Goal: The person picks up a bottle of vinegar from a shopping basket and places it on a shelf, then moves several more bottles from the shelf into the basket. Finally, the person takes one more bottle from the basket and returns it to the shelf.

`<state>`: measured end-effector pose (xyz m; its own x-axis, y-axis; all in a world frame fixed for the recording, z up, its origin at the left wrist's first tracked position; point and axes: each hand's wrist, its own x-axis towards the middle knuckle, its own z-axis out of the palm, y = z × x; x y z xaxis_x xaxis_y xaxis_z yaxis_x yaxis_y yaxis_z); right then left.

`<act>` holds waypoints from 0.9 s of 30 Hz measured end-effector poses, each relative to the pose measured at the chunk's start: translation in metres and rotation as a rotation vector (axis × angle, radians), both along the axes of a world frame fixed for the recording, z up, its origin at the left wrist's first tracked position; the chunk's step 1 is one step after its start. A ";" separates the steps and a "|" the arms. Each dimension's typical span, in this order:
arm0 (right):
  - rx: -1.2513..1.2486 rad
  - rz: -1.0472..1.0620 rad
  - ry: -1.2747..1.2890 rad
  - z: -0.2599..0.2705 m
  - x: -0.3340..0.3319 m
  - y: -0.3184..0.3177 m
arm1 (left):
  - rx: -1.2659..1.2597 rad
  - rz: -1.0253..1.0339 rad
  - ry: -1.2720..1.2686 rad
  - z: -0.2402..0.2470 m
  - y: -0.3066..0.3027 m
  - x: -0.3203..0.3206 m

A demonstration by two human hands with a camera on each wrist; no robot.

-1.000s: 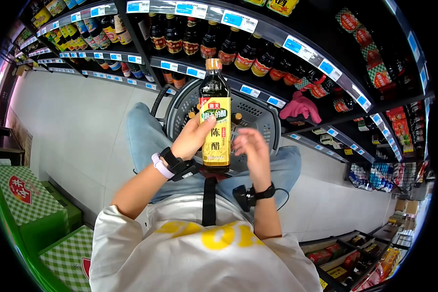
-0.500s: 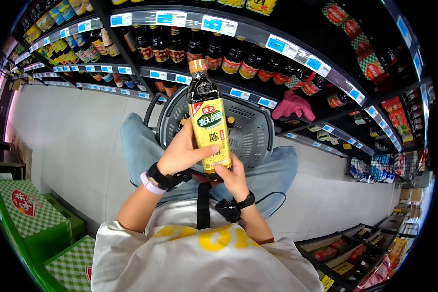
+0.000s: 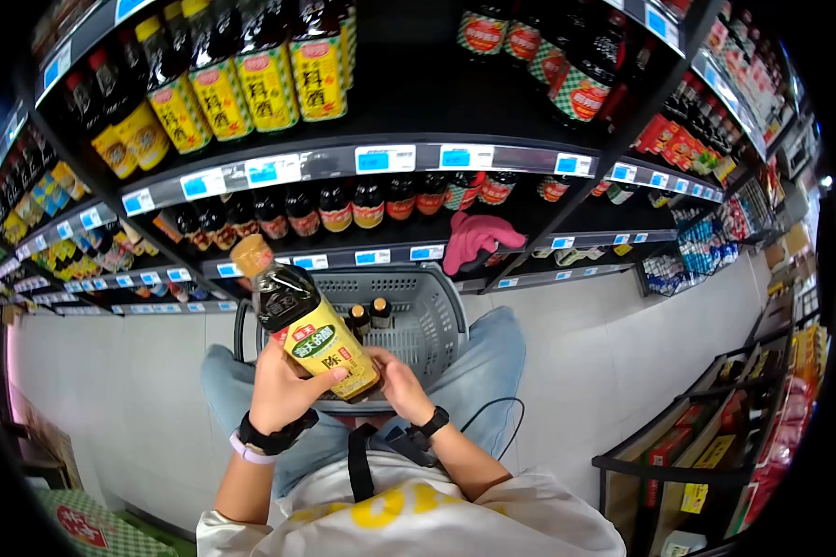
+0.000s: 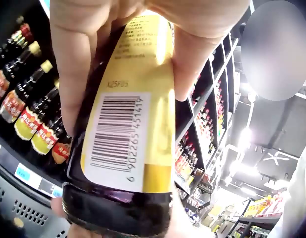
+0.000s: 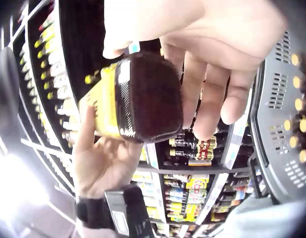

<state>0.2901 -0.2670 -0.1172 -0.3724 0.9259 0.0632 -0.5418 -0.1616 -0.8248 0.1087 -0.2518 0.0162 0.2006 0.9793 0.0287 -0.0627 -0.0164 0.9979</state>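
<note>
A dark vinegar bottle (image 3: 320, 325) with a yellow label and gold cap leans up and to the left over the basket in the head view. My left hand (image 3: 283, 385) grips its lower body, thumb across the front label. Its back label with a barcode (image 4: 118, 139) faces the left wrist camera. At the bottle's bottom is my right hand (image 3: 404, 390); in the right wrist view its fingers (image 5: 207, 99) extend loosely beside the dark base, with the thumb near the edge.
A grey basket (image 3: 437, 316) with several gold-capped bottles (image 3: 380, 311) stands between the person's knees. Shelves of sauce bottles (image 3: 334, 206) rise just beyond it. A pink cloth (image 3: 478, 241) hangs from a lower shelf. Low display bins (image 3: 678, 455) are at the right.
The head view has tilted up toward the shelves. The bottle leans further left, still in the left hand. My right hand came to the bottle's bottom, then its thumb left the front label.
</note>
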 end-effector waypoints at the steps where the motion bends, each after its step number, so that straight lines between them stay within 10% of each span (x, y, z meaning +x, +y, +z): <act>1: -0.158 0.043 0.218 0.002 0.004 0.004 | 0.012 0.012 0.012 0.012 0.003 0.002; 9: -0.894 -0.442 0.008 -0.146 0.031 0.038 | 0.461 0.093 0.332 0.110 0.073 0.034; 27: -0.884 -0.304 0.116 -0.164 0.023 0.053 | 0.800 0.022 0.532 0.137 0.262 0.155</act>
